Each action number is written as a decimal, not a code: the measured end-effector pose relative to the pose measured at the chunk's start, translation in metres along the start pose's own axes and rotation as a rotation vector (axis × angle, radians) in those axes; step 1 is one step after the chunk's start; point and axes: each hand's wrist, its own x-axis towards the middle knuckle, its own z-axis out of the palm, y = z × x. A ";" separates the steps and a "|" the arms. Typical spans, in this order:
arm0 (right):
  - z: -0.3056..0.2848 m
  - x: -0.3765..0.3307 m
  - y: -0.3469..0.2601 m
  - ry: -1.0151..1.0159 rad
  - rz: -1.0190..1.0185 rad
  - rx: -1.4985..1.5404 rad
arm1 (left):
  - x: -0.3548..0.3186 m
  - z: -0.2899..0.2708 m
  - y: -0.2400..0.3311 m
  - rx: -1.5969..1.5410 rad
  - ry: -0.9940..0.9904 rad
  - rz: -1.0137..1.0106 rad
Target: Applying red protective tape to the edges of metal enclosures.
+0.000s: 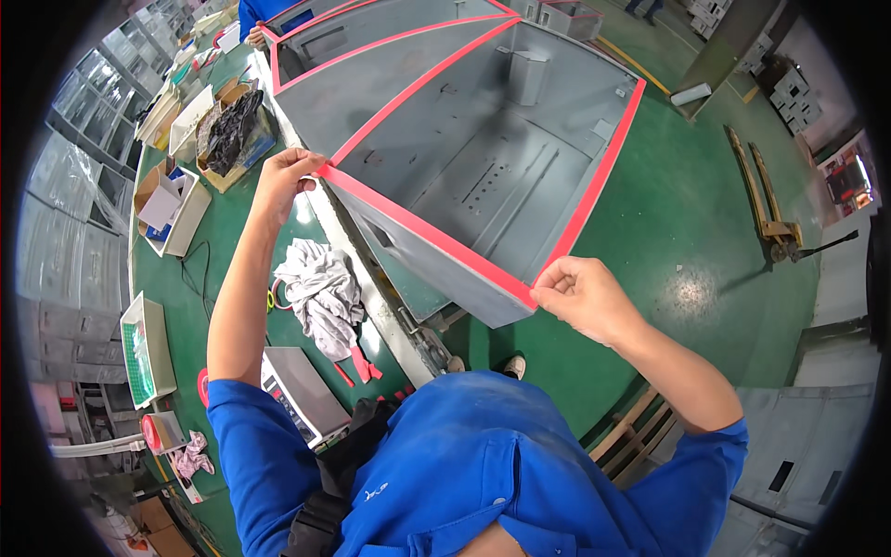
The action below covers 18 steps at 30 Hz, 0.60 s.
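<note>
A grey metal cabinet (445, 275) is positioned at the right edge of the green-topped bench (297, 218), open side up; its support is mostly hidden. Red tape (427, 232) lines the cabinet's rim. The left hand (284, 182) pinches the tape between thumb and fingers at the rim's near left corner. The right hand (587, 295) pinches the tape at the near right corner, thumb and index finger together. The tape runs straight along the near rim between both hands.

A second grey cabinet (367, 70), also red-rimmed, adjoins the far left side of the first. A co-worker's hand (256, 37) is at its left corner.

On the bench, a white cloth (320, 290) lies near the right edge, with a white instrument case (314, 382) at the near end. A white bin (193, 223) stands toward the left edge.
</note>
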 end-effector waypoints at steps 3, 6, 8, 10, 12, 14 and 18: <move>-0.001 0.001 0.000 -0.008 0.001 -0.012 | 0.000 0.001 0.001 0.004 0.001 0.001; -0.001 0.001 -0.001 -0.028 0.025 -0.007 | -0.001 0.002 0.001 0.005 0.007 0.000; -0.001 0.001 -0.002 -0.023 0.023 -0.013 | -0.002 0.001 0.001 0.005 0.014 0.000; -0.001 0.001 -0.002 -0.022 0.017 -0.017 | -0.001 0.002 0.000 0.009 0.020 -0.003; -0.001 0.002 -0.002 -0.024 0.008 -0.018 | -0.001 0.002 0.000 0.011 0.022 -0.003; -0.001 0.001 -0.003 -0.020 0.007 -0.012 | -0.002 0.003 0.001 0.011 0.020 -0.001; -0.001 0.002 -0.002 -0.026 0.016 0.001 | -0.003 0.004 0.002 -0.001 0.023 0.002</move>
